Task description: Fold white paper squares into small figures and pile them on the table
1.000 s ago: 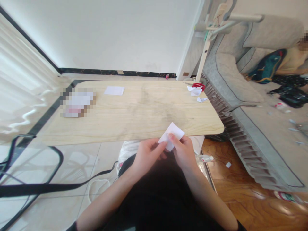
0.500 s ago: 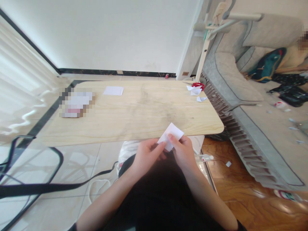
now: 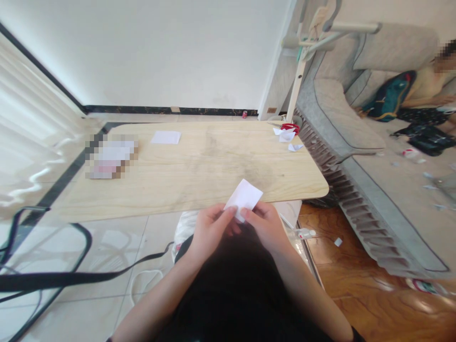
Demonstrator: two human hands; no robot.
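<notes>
1 white paper [image 3: 245, 195] slants lower left to upper right at the frame's lower centre; the left hand [image 3: 208, 230] and right hand [image 3: 269, 227] pinch its lower end.

1. Wears black clothing [image 3: 228, 294] over the torso, dark and low in visible detail.
2. Ends in a dark sleeve edge [image 3: 357, 334] near the right elbow.
3. Shows a small pale patch [image 3: 193, 338] low on the front, too cropped to read.
</notes>
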